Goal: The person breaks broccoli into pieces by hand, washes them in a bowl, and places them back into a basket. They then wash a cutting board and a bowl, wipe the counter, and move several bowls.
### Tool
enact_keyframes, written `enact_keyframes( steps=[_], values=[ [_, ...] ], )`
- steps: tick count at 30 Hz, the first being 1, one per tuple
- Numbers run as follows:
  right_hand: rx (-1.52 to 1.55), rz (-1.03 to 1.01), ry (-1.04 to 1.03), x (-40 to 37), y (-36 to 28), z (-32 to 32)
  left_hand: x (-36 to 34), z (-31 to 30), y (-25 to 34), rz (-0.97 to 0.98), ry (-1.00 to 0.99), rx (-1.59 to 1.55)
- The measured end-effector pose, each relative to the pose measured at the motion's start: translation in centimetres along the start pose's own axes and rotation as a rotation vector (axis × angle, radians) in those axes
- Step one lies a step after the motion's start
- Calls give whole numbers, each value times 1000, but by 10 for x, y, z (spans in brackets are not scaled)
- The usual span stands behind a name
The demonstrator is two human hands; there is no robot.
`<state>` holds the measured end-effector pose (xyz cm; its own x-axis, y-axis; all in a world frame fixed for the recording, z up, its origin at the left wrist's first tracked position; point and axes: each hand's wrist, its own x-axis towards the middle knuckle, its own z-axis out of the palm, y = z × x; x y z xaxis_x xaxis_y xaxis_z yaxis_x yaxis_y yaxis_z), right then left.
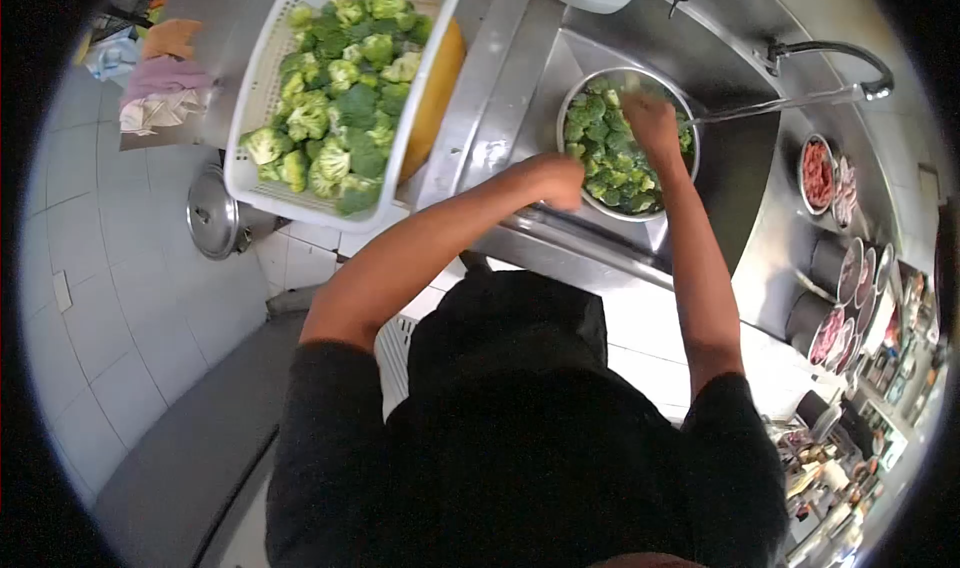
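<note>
A metal bowl [572, 103] full of broccoli florets [608, 163] and water sits in the steel sink [740, 168]. My left hand [556, 180] is closed on the bowl's near rim. My right hand [650, 120] reaches down among the florets at the far side of the bowl; its fingers are blurred and partly buried, so its grip is unclear. A thin stream of water [770, 106] runs from the faucet [868, 80] on the right toward the bowl.
A white plastic basket [250, 158] heaped with broccoli stands on the counter left of the sink, over an orange board [440, 88]. A steel pot lid [212, 213] lies below it. Bowls of meat [818, 173] and several containers line the right side. Cloths [160, 98] lie far left.
</note>
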<state>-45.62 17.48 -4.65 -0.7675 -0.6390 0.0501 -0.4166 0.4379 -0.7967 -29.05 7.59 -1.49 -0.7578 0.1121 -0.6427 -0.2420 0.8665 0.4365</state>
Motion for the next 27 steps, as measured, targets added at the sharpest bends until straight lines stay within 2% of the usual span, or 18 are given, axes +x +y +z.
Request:
enact_keyframes(
  steps=[2,5,7,8,10,12,14,16,18,20,21,22,23,24,25,27],
  values=[
    [-186,93,-36,-13,66,-13,73,52,-32,-34,75,124],
    [-276,154,-3,-29,148,-33,157,109,-73,-360,-125,199],
    [-221,388,-6,-41,188,-42,202,143,-104,-480,-292,188],
    [-192,500,-2,-41,206,-44,205,143,-107,-481,-337,155],
    [141,729,-48,-52,234,-39,205,146,-109,-435,-407,106],
    [367,806,-65,-54,216,-11,206,144,-108,-387,-442,93],
    [485,817,-181,-53,217,17,203,142,-105,-349,-479,104],
    [608,716,-367,-43,235,50,191,135,-101,-301,-520,148],
    [313,619,-365,-35,205,40,170,120,-88,-222,-559,202],
    [-106,411,-371,-21,203,16,150,97,-71,-171,-463,141],
    [-206,322,-287,-8,176,-12,148,87,-62,-186,-332,42],
    [-112,182,-86,0,205,-18,146,76,-54,-186,-202,-59],
    [-114,155,74,15,176,-38,147,67,-46,-191,-72,-156],
    [-46,231,38,35,187,-46,148,60,-38,-167,236,-255],
    [349,161,34,46,217,-45,151,52,-29,-136,547,-347],
    [184,259,-47,77,252,-27,168,32,-15,-350,555,-428]
  ],
)
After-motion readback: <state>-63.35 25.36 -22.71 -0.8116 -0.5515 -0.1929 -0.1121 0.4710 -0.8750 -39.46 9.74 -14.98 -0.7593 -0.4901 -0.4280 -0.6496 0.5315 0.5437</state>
